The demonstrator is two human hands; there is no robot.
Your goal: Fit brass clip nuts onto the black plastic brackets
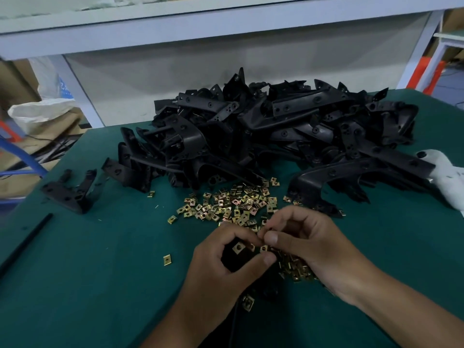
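My left hand grips a black bracket bearing one fitted nut; my right hand pinches another nut at its edge, just before the loose nuts and bracket heap on the green table.

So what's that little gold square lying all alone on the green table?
That is a lone clip nut, a small flat square of shiny brass-coloured metal with a dark hole in its middle. It lies slightly turned on the green mat, apart from the nut pile, to the left of the left hand. Nothing touches it but the mat.
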